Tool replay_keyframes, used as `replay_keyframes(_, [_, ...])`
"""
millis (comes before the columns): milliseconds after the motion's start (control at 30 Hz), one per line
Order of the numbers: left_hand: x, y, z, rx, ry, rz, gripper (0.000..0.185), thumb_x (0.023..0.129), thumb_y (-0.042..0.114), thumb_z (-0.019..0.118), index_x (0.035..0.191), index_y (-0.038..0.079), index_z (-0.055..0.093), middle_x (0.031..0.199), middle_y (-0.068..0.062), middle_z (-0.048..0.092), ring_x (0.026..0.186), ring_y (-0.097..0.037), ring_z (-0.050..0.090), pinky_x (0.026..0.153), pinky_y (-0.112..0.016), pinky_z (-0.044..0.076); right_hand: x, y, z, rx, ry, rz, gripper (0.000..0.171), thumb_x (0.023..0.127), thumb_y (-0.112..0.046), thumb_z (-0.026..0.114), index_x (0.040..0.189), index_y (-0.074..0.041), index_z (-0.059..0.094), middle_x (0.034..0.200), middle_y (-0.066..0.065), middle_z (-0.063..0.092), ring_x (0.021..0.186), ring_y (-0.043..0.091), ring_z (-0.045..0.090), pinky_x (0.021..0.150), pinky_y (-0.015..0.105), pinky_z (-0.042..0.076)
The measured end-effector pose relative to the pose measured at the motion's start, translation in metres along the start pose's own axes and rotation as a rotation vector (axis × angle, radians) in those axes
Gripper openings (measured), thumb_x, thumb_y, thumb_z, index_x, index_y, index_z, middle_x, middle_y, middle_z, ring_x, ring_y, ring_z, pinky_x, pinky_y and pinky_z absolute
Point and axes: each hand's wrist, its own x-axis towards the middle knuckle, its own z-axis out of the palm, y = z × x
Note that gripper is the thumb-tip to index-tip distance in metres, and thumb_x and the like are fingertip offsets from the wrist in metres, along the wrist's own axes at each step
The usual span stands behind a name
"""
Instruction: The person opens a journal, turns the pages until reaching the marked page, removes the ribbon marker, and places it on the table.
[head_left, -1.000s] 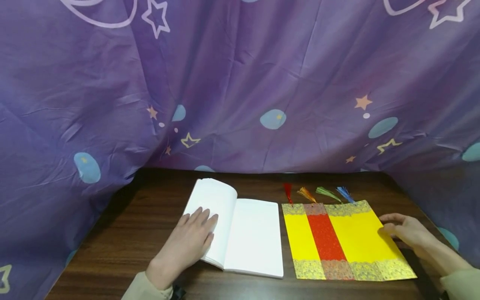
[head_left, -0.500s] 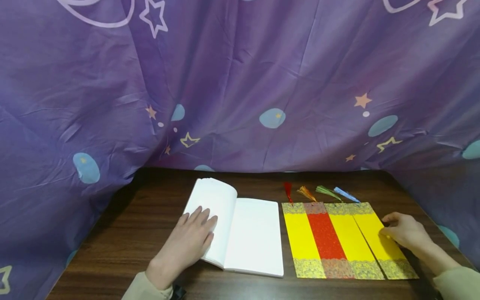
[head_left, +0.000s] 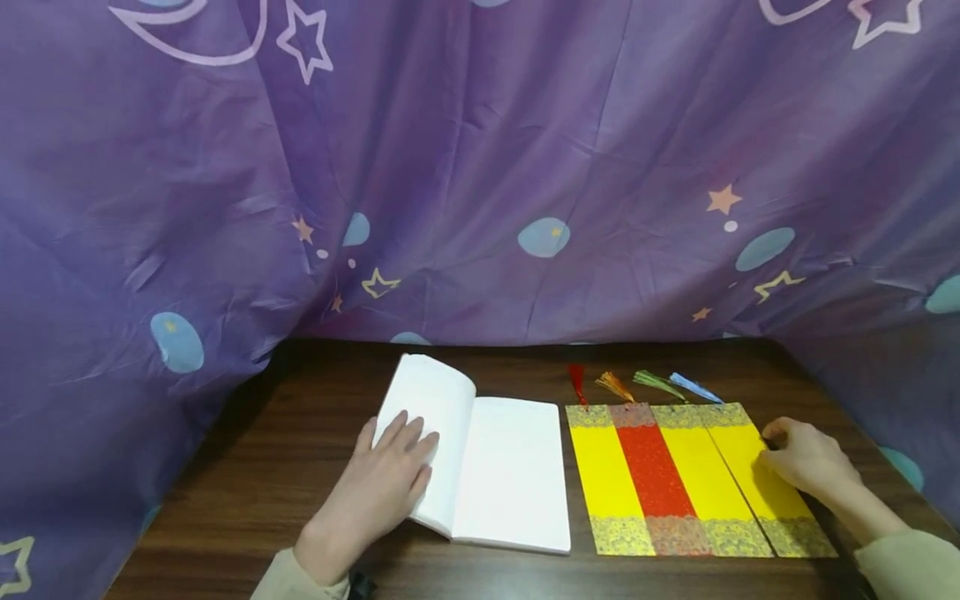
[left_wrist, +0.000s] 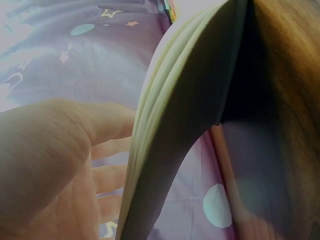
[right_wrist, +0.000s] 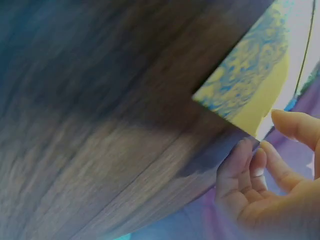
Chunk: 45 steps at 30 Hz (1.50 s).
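Fingers of the right hand (head_left: 806, 460) curl onto the rightmost yellow bookmark (head_left: 759, 475) by the table's (head_left: 255, 475) right edge; whether they pinch it is unclear. Left hand (head_left: 390, 479) lies flat, fingers straight, on the open book (head_left: 510, 475). Dragging the bookmark could likely shift its neighbours (head_left: 652, 475).

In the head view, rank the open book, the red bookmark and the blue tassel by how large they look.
1. open book, clearly largest
2. red bookmark
3. blue tassel, smallest, though it lies farther from the camera
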Motion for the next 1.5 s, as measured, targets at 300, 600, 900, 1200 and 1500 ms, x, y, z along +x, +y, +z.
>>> replay_keyframes(300, [0.006, 0.009, -0.005, 0.026, 0.030, 0.027, 0.034, 0.091, 0.020, 0.065, 0.124, 0.010, 0.065, 0.129, -0.015, 0.058, 0.129, -0.037, 0.047, 0.106, -0.064, 0.029, -0.006, -0.025, -0.007, 0.018, 0.070, -0.069, 0.043, 0.092, -0.027, 0.061, 0.118, 0.007, 0.056, 0.102, 0.029, 0.062, 0.082, 0.038, 0.060, 0.056, 0.047, 0.047])
replay_keyframes(600, [0.019, 0.031, -0.007, 0.105, 0.116, 0.080, 0.035, 0.089, 0.027, 0.069, 0.121, 0.015, 0.067, 0.128, -0.011, 0.060, 0.128, -0.035, 0.047, 0.103, -0.064, 0.033, -0.018, -0.058, -0.007, -0.016, 0.099, -0.129, 0.051, 0.094, -0.030, 0.060, 0.127, 0.008, 0.051, 0.117, 0.036, 0.053, 0.098, 0.051, 0.053, 0.065, 0.060, 0.045])
replay_keyframes(900, [0.034, 0.055, -0.008, 0.147, 0.116, 0.147, 0.034, 0.090, 0.033, 0.067, 0.122, 0.020, 0.067, 0.129, -0.007, 0.060, 0.130, -0.031, 0.046, 0.104, -0.060, 0.035, -0.030, -0.097, -0.002, 0.027, 0.149, -0.155, 0.051, 0.095, -0.033, 0.059, 0.132, 0.001, 0.051, 0.127, 0.035, 0.046, 0.106, 0.055, 0.047, 0.064, 0.066, 0.044])
replay_keyframes(1200, [0.043, 0.089, 0.001, 0.177, 0.145, 0.270, 0.033, 0.090, 0.035, 0.066, 0.120, 0.023, 0.067, 0.127, -0.002, 0.062, 0.129, -0.027, 0.048, 0.103, -0.056, 0.037, -0.034, -0.140, 0.018, 0.068, 0.240, -0.218, 0.051, 0.093, -0.027, 0.062, 0.134, 0.001, 0.051, 0.129, 0.034, 0.046, 0.111, 0.056, 0.044, 0.073, 0.072, 0.043])
replay_keyframes(1500, [0.047, 0.114, 0.004, 0.178, 0.140, 0.355, 0.033, 0.085, 0.039, 0.069, 0.116, 0.026, 0.063, 0.126, 0.001, 0.060, 0.128, -0.023, 0.048, 0.101, -0.048, 0.041, -0.038, -0.173, 0.032, 0.173, 0.329, -0.307, 0.038, 0.093, -0.017, 0.063, 0.126, 0.000, 0.058, 0.133, 0.032, 0.044, 0.119, 0.053, 0.041, 0.089, 0.071, 0.039])
